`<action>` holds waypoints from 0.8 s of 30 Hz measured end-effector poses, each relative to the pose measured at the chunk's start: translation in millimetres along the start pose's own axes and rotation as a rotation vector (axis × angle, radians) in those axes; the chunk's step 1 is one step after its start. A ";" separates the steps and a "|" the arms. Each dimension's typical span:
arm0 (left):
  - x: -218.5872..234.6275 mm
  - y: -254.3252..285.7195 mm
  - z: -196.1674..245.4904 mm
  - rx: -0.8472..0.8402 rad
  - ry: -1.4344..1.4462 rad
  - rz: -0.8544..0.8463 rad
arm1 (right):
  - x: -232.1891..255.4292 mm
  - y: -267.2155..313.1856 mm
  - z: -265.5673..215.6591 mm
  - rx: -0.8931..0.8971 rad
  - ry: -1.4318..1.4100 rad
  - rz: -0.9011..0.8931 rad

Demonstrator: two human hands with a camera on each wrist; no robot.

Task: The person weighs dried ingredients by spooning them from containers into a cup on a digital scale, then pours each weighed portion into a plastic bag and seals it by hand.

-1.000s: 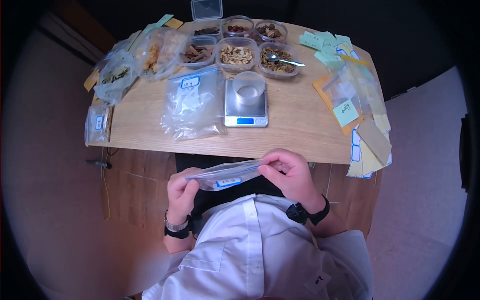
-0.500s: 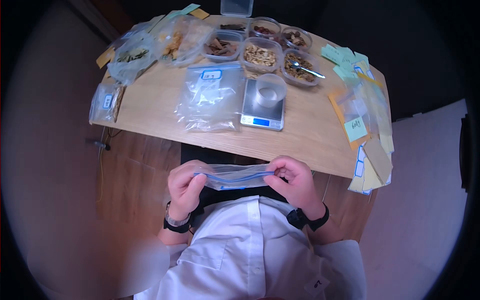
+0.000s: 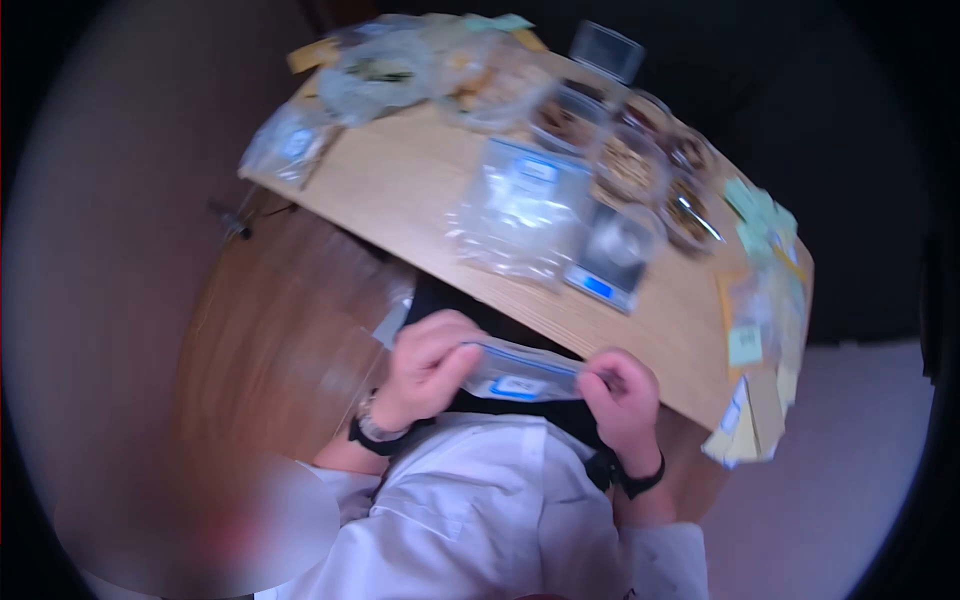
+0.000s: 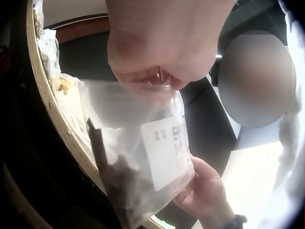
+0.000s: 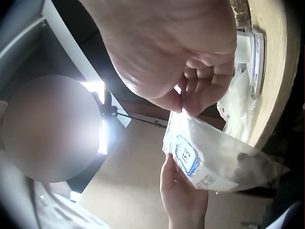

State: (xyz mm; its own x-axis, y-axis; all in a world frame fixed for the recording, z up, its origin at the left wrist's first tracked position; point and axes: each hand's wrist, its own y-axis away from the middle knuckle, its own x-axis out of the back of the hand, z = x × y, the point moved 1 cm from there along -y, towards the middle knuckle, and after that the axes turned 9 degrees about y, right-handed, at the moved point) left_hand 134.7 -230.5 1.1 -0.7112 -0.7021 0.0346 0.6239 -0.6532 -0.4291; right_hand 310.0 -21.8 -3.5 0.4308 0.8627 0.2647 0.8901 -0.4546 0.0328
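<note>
A clear zip bag (image 3: 545, 368) is stretched between both hands in front of the shirt, below the table's near edge. My left hand (image 3: 430, 365) pinches one end of its zip edge between thumb and fingers. At the other end, my right hand (image 3: 622, 398) pinches the corner with its fingers curled. A blue-framed label (image 5: 187, 155) on the bag reads 15 g. Dark brown pieces (image 4: 126, 183) lie in the bag's lower part, seen through the plastic in the left wrist view.
On the table (image 3: 400, 190) are a digital scale (image 3: 600, 288) with a clear round cup (image 3: 620, 240) and a large clear bag (image 3: 520, 215). Several tubs of dried pieces, among them pale slices (image 3: 627, 165), stand behind. Filled bags (image 3: 380, 75) lie left; papers (image 3: 760, 405) lie right.
The head view has swung and tilted, so the table now slants down to the right. Both hands keep hold of the bag; its label faces the head camera more than half a second ago.
</note>
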 end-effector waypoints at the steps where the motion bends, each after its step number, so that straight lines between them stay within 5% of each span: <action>1: -1.3 2.4 -1.7 0.052 0.025 0.007 | -2.4 -0.7 2.4 -0.002 -0.082 -0.006; 3: 0.2 -0.2 -3.3 0.012 0.013 -0.008 | -8.4 -2.9 -2.1 -0.086 -0.144 -0.017; 8: 5.7 -0.2 2.3 -0.053 0.004 0.016 | -4.5 -6.8 8.5 0.036 -0.050 -0.147; 14: 6.9 2.4 -8.8 -0.121 0.076 -0.014 | -20.2 -22.6 -5.4 -0.002 -0.060 -0.085; 19: 11.0 -0.3 -4.8 -0.155 0.053 -0.031 | -11.7 -26.8 -0.7 0.175 0.074 -0.167; 24: 5.1 2.3 -7.5 -0.166 0.060 -0.008 | -30.2 -28.0 -22.7 0.093 0.064 -0.070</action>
State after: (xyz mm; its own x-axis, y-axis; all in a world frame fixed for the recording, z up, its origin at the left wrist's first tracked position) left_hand 130.1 -233.4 -6.5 -0.7371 -0.6756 -0.0130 0.5595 -0.5994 -0.5725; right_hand 268.7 -40.1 9.4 0.3591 0.8746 0.3256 0.9290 -0.3683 -0.0353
